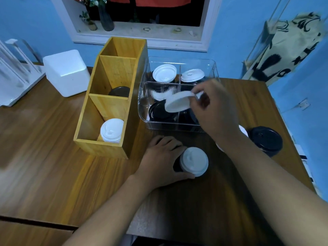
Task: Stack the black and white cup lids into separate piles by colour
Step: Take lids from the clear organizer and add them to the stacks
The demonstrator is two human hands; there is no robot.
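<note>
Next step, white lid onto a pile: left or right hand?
Right. The right hand pinches the white lid above the clear tray; the left hand is busy gripping the white-topped stack.

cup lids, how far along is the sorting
Done: a white stack sits in the near compartment of the wooden box, black lids in the middle one, and a black pile stands on the table. In hand: the right hand pinches a white lid over the clear bin; the left hand grips a white-topped stack. Left: loose lids, white and black, lie mixed in the bin.
</note>
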